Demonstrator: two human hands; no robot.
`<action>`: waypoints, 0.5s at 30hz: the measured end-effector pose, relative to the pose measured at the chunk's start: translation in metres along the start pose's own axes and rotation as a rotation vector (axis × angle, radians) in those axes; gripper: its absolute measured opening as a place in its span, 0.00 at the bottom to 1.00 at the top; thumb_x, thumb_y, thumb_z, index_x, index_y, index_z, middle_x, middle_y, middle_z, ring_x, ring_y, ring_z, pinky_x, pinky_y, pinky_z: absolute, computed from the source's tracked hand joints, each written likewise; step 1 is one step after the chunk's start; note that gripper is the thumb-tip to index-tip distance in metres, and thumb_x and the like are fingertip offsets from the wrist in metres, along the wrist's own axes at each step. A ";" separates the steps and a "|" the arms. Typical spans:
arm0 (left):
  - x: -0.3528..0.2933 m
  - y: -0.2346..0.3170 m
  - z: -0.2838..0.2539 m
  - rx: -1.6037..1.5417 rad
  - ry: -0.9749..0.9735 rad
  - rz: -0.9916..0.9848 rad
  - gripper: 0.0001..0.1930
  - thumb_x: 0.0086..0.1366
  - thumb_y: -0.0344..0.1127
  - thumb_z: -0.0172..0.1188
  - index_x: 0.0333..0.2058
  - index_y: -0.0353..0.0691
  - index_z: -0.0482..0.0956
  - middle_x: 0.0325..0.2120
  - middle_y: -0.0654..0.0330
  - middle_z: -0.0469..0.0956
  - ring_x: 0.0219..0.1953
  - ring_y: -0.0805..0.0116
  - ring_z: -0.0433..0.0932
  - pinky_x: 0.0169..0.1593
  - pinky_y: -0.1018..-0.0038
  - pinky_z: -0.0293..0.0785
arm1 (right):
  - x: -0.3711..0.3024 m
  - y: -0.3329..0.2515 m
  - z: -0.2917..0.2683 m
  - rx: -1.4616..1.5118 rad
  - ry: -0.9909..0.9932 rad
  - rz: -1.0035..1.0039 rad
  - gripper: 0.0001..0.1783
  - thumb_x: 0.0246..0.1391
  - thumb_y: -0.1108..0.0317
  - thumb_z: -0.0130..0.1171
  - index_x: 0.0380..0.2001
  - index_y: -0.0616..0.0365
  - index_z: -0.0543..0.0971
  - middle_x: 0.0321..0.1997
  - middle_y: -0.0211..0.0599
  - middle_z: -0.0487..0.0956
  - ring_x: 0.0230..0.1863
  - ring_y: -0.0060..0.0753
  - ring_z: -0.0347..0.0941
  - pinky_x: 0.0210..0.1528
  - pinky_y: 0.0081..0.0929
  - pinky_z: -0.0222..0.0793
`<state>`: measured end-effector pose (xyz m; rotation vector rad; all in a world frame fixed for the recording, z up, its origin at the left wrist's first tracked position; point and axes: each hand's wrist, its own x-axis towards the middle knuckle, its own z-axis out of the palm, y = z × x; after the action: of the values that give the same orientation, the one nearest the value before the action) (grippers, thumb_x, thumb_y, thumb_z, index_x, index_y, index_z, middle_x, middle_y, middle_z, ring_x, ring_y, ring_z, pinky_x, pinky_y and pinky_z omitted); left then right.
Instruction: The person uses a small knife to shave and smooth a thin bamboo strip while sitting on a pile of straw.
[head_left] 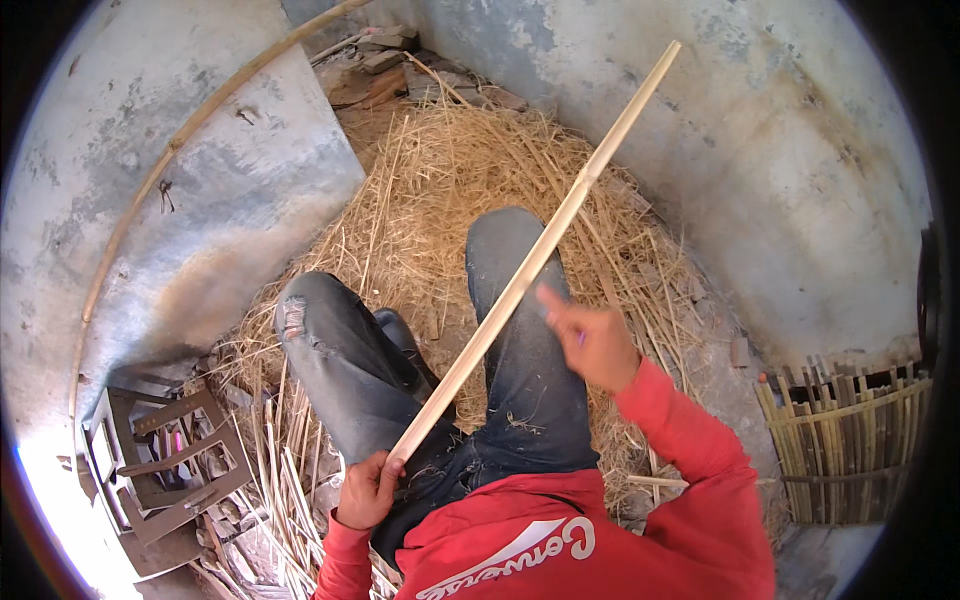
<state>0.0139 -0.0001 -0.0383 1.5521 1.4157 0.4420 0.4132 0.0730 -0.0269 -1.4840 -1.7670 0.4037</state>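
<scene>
A long split bamboo strip (pixel 520 275), pale and slightly hollowed, slants across my lap from lower left to upper right, with a node toward its far end. Its near end is gripped by my left hand (pixel 370 490), closed around it beside my left thigh. Right of the strip's middle, over my right thigh, is my right hand (pixel 592 342). One finger points toward the strip, but motion smears the fingers. A small purple spot shows at that hand; what it is, I cannot make out.
Straw-like shavings (pixel 430 170) cover the floor ahead. Thin bamboo strips (pixel 285 500) lie by my left leg, near a brown metal frame (pixel 180 460). A slatted bamboo basket (pixel 850 440) stands at right. One long curved pole (pixel 150 185) leans along the left wall.
</scene>
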 end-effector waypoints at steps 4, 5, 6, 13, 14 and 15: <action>-0.001 0.003 0.000 -0.013 -0.005 -0.004 0.20 0.79 0.43 0.56 0.30 0.35 0.81 0.13 0.61 0.73 0.17 0.74 0.71 0.24 0.70 0.66 | 0.012 0.005 -0.013 -0.078 -0.026 0.111 0.23 0.62 0.75 0.61 0.61 0.52 0.83 0.31 0.51 0.86 0.24 0.45 0.84 0.28 0.32 0.77; -0.001 0.004 0.000 -0.013 -0.013 -0.011 0.20 0.79 0.43 0.56 0.30 0.35 0.81 0.14 0.61 0.72 0.17 0.74 0.71 0.24 0.70 0.66 | -0.001 -0.003 -0.003 -0.051 -0.080 0.023 0.23 0.63 0.75 0.61 0.61 0.52 0.83 0.31 0.50 0.86 0.25 0.42 0.85 0.27 0.30 0.77; -0.001 0.006 -0.001 -0.008 -0.015 -0.015 0.20 0.79 0.43 0.56 0.30 0.35 0.81 0.13 0.61 0.72 0.17 0.74 0.71 0.24 0.70 0.66 | -0.011 -0.011 0.007 -0.021 -0.135 -0.062 0.23 0.63 0.76 0.60 0.61 0.53 0.83 0.31 0.50 0.86 0.25 0.40 0.86 0.27 0.29 0.77; 0.001 0.010 0.002 -0.018 -0.003 0.026 0.19 0.79 0.42 0.56 0.30 0.35 0.81 0.14 0.62 0.72 0.17 0.74 0.71 0.24 0.71 0.66 | 0.000 0.000 0.006 0.053 0.069 0.078 0.23 0.60 0.76 0.62 0.60 0.54 0.83 0.32 0.48 0.86 0.28 0.48 0.85 0.31 0.39 0.79; 0.002 0.012 0.002 -0.017 -0.010 0.031 0.19 0.79 0.42 0.56 0.30 0.35 0.81 0.14 0.62 0.73 0.17 0.74 0.71 0.24 0.71 0.66 | -0.009 -0.002 0.008 0.030 0.021 0.046 0.23 0.61 0.76 0.61 0.60 0.55 0.83 0.31 0.49 0.86 0.27 0.48 0.85 0.30 0.36 0.79; 0.001 0.011 0.002 -0.023 -0.010 0.026 0.19 0.79 0.42 0.56 0.30 0.35 0.81 0.14 0.62 0.73 0.18 0.74 0.72 0.24 0.71 0.67 | -0.019 -0.015 0.012 0.015 -0.034 0.018 0.23 0.62 0.75 0.61 0.60 0.55 0.83 0.31 0.50 0.86 0.27 0.47 0.84 0.29 0.34 0.78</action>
<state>0.0221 0.0013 -0.0303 1.5537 1.3798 0.4642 0.3946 0.0539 -0.0316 -1.4915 -1.7745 0.4534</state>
